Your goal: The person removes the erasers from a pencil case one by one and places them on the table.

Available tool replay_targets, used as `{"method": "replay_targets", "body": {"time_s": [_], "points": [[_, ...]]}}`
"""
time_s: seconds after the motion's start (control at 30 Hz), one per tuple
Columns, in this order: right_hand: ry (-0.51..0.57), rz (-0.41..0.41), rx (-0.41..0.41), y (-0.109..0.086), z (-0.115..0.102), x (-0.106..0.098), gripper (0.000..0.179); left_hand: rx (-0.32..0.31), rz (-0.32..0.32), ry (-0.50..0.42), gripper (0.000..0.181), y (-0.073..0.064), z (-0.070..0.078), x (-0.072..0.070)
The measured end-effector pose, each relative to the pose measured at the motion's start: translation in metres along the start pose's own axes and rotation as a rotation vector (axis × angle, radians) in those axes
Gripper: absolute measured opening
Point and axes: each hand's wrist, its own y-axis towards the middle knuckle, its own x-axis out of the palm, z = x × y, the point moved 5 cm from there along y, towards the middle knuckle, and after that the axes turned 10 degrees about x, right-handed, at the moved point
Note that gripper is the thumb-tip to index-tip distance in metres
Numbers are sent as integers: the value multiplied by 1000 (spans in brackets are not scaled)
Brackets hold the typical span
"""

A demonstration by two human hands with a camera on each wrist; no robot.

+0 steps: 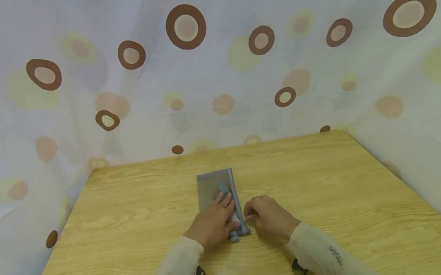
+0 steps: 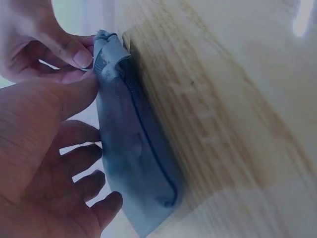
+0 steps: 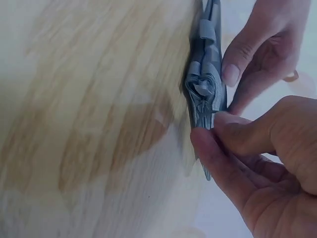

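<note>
Left hand [image 1: 214, 218] rested on a grey pouch [image 1: 207, 190], fingers pointing toward its far end. Right hand [image 1: 270, 215], fingers bent, was at the pouch's right edge, near end. Pouch lay on a wood-grain table [image 1: 132, 218]; circle-patterned cloth [image 1: 214, 75] hung behind.

Head view: looking forward and down from above the near side of the wooden table [image 1: 140, 217], set well back, with the patterned sheet [image 1: 213, 71] behind; left wrist view: close and low, tilted sideways, past the left hand [image 2: 37, 153] along the grey pouch [image 2: 131, 148]; right wrist view: close, tilted, past the right hand [image 3: 292, 146] to the pouch's end; both hands and the pouch common to all three.
</note>
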Motion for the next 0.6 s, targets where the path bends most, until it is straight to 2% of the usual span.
{"method": "replay_targets", "body": {"time_s": [0.1, 0.3, 0.6], "points": [[-14, 0, -16, 1, 2, 0, 7, 2, 2, -12, 65, 1, 0, 1], [-17, 48, -7, 4, -2, -1, 9, 5, 5, -45, 65, 1, -1, 2], [-1, 83, 107, 7, -1, 1, 12, 7, 0, -38, 64, 3, -3, 5]]}}
